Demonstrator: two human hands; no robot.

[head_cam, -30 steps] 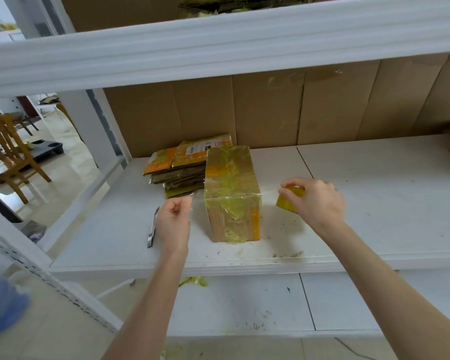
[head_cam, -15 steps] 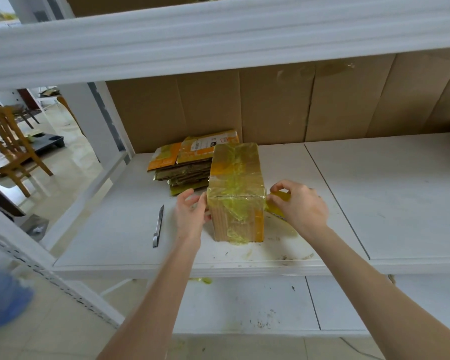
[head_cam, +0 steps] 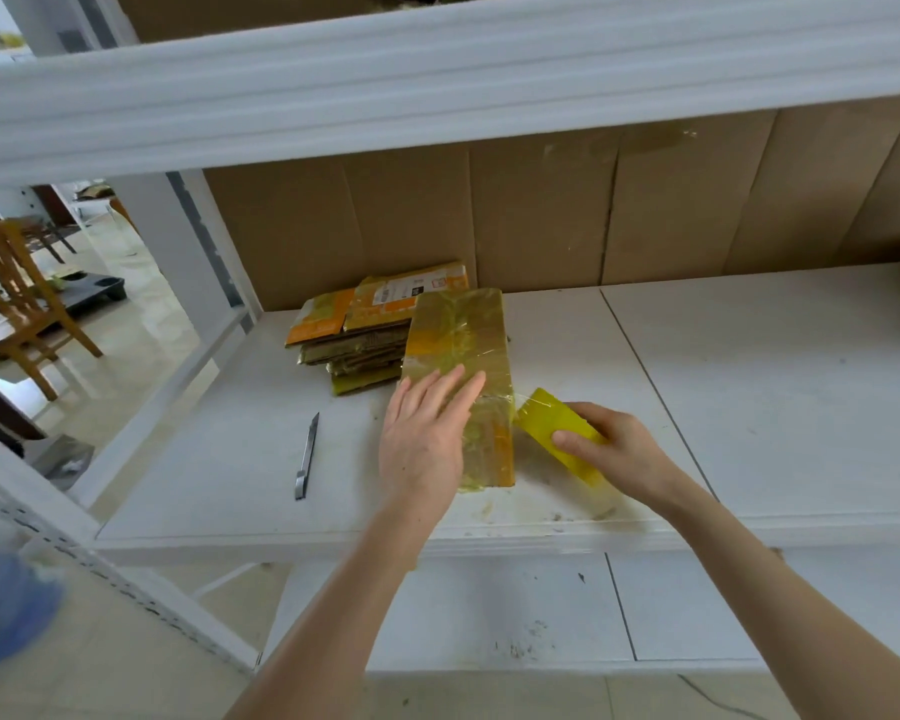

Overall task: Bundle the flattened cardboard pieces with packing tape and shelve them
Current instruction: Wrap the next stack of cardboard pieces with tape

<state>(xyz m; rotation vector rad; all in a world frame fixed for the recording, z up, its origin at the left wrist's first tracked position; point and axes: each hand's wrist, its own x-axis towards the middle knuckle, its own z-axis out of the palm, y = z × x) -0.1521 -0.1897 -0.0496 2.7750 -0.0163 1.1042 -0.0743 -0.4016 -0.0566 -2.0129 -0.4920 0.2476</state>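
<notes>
A bundle of flattened cardboard (head_cam: 458, 335) wrapped in yellowish clear tape stands on the white shelf (head_cam: 749, 387). My left hand (head_cam: 427, 433) lies flat with straight fingers on the bundle's near top and left face. My right hand (head_cam: 614, 449) grips a yellow tape roll (head_cam: 552, 423) just right of the bundle, with a strip of tape running from the roll to the bundle's corner. A second stack of loose flattened cardboard (head_cam: 365, 335) with orange faces lies behind and left of the bundle.
A metal utility knife (head_cam: 306, 457) lies on the shelf left of my left hand. Brown cardboard sheets (head_cam: 593, 210) line the shelf's back. A white beam (head_cam: 437, 85) crosses overhead. A lower shelf (head_cam: 489, 610) sits beneath. A wooden chair (head_cam: 17, 293) stands far left.
My left hand went from the bundle's left side onto its top, fingers flattened. My right hand pulled the tape roll away to the right and down, stretching tape from the bundle.
</notes>
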